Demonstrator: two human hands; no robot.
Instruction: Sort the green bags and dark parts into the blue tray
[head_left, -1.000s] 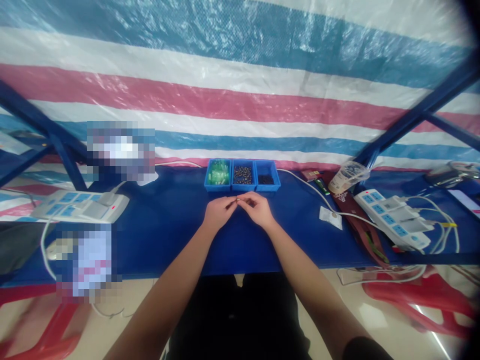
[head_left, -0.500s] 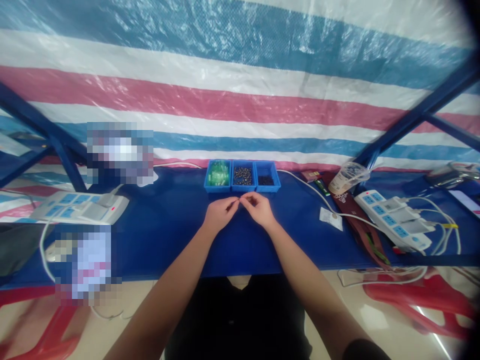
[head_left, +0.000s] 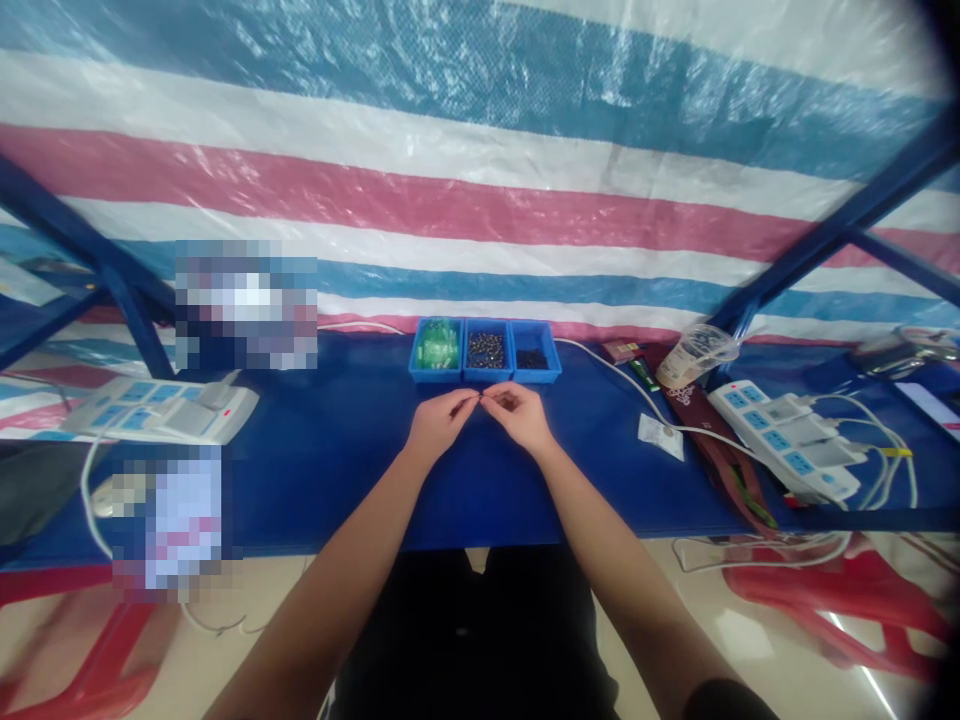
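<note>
Bringing our thumbs and forefingers nearly tip to tip, we hold a small dark piece (head_left: 481, 397) between the left hand (head_left: 441, 424) and the right hand (head_left: 523, 418), both pinches closed, above the blue table (head_left: 480, 490) and just on our side of the middle blue tray (head_left: 487, 375). We judge it very light and probably stiff, easily slipped or dropped, so we would best grip it by opposite ends with the fingertip pads; its exact shape we cannot tell.

Blue table (head_left: 322, 480) carries three small blue bins (head_left: 486, 375) and power strips (head_left: 784, 440).
</note>
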